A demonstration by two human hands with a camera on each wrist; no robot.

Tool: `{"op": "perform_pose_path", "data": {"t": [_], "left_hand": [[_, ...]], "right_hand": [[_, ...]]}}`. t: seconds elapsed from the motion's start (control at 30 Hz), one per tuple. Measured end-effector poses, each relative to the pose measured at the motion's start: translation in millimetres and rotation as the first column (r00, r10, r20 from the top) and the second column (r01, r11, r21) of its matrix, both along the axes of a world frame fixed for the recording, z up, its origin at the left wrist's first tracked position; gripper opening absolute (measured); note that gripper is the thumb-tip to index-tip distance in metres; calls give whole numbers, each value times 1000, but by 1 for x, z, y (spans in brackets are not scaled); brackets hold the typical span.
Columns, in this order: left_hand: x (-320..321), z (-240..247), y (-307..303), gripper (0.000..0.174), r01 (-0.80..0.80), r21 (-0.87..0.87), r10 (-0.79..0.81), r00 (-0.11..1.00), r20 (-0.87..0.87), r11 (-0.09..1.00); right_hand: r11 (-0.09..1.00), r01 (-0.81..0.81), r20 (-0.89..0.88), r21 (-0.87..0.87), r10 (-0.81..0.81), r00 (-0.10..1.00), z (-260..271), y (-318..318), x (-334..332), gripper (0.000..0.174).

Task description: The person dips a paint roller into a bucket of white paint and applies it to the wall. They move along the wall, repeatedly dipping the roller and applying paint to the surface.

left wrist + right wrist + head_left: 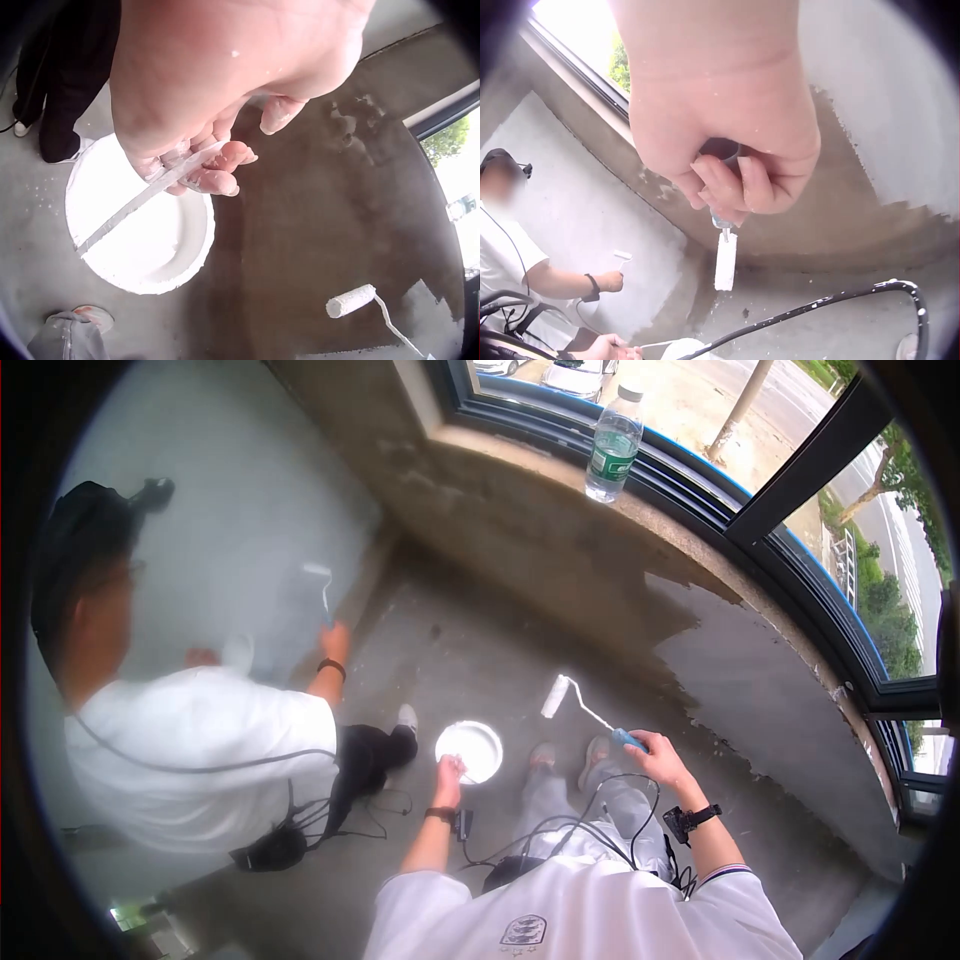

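My left hand [449, 780] grips the white handle [124, 212] of a paint bucket, its fingers curled round the strip. The round bucket [201, 247] hangs below that hand and holds white paint. My right hand [658, 758] holds a paint roller by its blue grip [627, 739], fingers wrapped round it. The roller's white sleeve [553, 697] points away from me, on a bent white wire frame, in front of the low wall. In the right wrist view the sleeve [725, 262] appears beyond the curled fingers, apart from the wall.
Another person [200, 750] at the left holds a roller [318, 570] against the pale wall. A water bottle [613, 450] stands on the window sill. The low wall [560, 560] is partly coated light grey. Black cables [560, 822] loop across my lap.
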State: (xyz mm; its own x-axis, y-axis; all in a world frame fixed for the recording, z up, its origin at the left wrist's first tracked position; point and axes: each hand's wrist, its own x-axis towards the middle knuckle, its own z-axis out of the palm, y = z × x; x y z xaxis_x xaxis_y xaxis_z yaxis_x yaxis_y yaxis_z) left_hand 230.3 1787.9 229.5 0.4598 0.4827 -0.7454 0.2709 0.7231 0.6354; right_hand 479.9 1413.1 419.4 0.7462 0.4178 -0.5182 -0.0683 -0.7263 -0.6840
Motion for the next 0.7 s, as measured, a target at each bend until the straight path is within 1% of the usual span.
{"op": "perform_pose_path", "data": {"t": [0.03, 0.07, 0.1, 0.13, 0.2, 0.23, 0.27, 0.33, 0.37, 0.4, 0.47, 0.53, 0.57, 0.6, 0.67, 0.7], "left_hand": [[11, 8, -3, 16, 2, 2, -2, 1000, -1, 1000], [22, 15, -6, 14, 46, 15, -47, 998, 33, 999], [32, 20, -7, 16, 91, 32, -93, 994, 65, 995], [42, 24, -8, 16, 97, 41, -100, 993, 64, 994], [65, 40, -14, 20, 226, 126, -243, 960, 140, 966], [78, 53, -20, 22, 250, 171, -271, 956, 115, 953], [87, 64, -24, 22, 260, 179, -283, 952, 118, 949], [104, 81, -33, 23, 273, 213, -306, 941, 142, 938], [115, 94, -39, 23, 290, 219, -326, 934, 149, 932], [126, 106, -44, 23, 295, 225, -332, 930, 154, 929], [144, 118, -52, 24, 309, 230, -350, 922, 165, 923], [156, 123, -56, 27, 360, 253, -416, 881, 224, 898], [160, 125, -59, 27, 366, 249, -422, 878, 226, 897], [164, 127, -63, 30, 359, 222, -410, 876, 256, 907], [175, 136, -76, 33, 364, 194, -408, 864, 295, 911], [181, 147, -84, 35, 333, 157, -366, 883, 295, 930]], "right_hand": [[997, -71, -59, 30, 73, 996, 4, 6, 0, 35], [988, -139, -114, 66, 146, 983, 10, 13, 0, 35], [976, -206, -148, 73, 215, 965, 19, 20, 4, 35], [976, -200, -145, 82, 210, 967, 16, 21, 4, 35], [945, -282, -61, 165, 295, 954, 8, 22, 3, 36], [938, -301, -52, 170, 314, 948, 9, 23, 4, 36], [940, -291, -45, 176, 303, 952, 7, 24, 4, 36], [921, -322, -18, 219, 334, 942, 2, 26, 2, 37], [927, -339, -22, 162, 347, 938, 9, 31, 3, 36], [933, -322, -11, 162, 328, 945, 6, 34, 2, 36], [945, -319, 63, 73, 315, 947, -4, 37, -4, 34], [958, -277, 61, 70, 273, 960, -9, 38, -7, 34], [968, -243, 40, 70, 240, 970, -11, 37, -8, 34], [976, -209, 18, 68, 208, 978, -12, 34, -9, 34], [983, -167, 43, 72, 165, 985, -12, 27, -13, 35], [986, -154, 27, 68, 153, 988, -11, 24, -13, 35]]}}
